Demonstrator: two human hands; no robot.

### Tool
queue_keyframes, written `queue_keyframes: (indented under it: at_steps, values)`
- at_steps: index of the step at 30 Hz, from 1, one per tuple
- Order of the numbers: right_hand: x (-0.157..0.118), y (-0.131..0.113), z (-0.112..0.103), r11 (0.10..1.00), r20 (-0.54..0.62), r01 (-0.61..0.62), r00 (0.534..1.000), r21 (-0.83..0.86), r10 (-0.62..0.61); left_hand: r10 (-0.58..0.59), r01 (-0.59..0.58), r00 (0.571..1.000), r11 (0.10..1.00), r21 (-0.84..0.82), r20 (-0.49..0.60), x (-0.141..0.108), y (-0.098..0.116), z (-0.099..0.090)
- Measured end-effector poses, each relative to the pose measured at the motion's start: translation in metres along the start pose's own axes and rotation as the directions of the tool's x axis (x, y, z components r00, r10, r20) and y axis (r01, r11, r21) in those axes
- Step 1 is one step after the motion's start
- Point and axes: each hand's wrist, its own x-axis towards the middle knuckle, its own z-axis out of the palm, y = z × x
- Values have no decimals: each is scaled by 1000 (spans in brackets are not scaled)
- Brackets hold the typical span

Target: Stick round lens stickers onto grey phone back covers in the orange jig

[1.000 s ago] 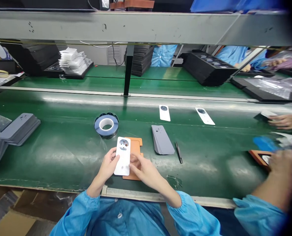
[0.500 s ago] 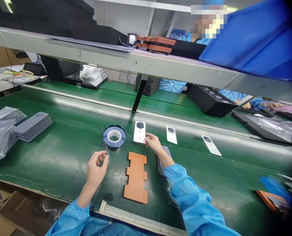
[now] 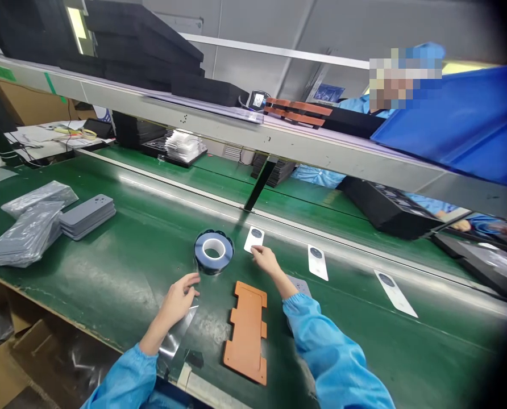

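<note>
My left hand (image 3: 179, 301) has curled fingers at a piece of clear film (image 3: 177, 336), which extends below the hand; the fingertip contact is hard to make out. Just beyond those fingers lies a roll of blue film tape (image 3: 202, 258) with a white core. My right hand (image 3: 267, 261) pinches the lower edge of a white phone back panel (image 3: 256, 234) with a dark round camera area. Between the hands, nearer me, lies an orange notched plate (image 3: 245, 335). Under my right forearm, grey phone-shaped panels (image 3: 300, 286) are partly hidden.
Two more white panels, one nearer (image 3: 317, 262) and one farther right (image 3: 395, 293), lie on the green table. Stacked grey panels (image 3: 87, 217) and plastic-wrapped packs (image 3: 29, 238) are at left. An overhead shelf (image 3: 236, 133) carries a blue bin (image 3: 458, 125). A co-worker is behind it.
The view has shifted, so most things appear lower and farther right. The left fingers look more spread. My right hand stays at the white panel, whose visible part looks shorter.
</note>
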Motion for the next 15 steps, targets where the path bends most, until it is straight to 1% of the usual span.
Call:
queue_keyframes:
  at_steps: [3,4,6,9,11,13,15]
  values:
    - [-20,-11,31,992,159,61,984,107,-77,-81,87,995,991,-99,55,2,3,-2]
    - [-24,-15,40,986,195,80,975,147,-108,-106,115,992,985,-126,72,2,5,-4]
    - [-25,-25,55,969,227,116,960,217,-165,-140,155,985,973,-172,98,1,7,-7]
    - [-22,-38,71,943,203,162,953,292,-227,-140,162,983,964,-209,117,-5,10,-15]
    - [-23,-41,81,929,166,189,954,317,-251,-129,158,981,964,-215,143,-10,12,-19]
    - [-32,-39,93,919,128,215,955,329,-269,-117,160,974,962,-221,194,-16,13,-24]
    - [-47,-35,106,914,86,239,956,328,-281,-105,167,958,961,-222,266,-23,14,-28]
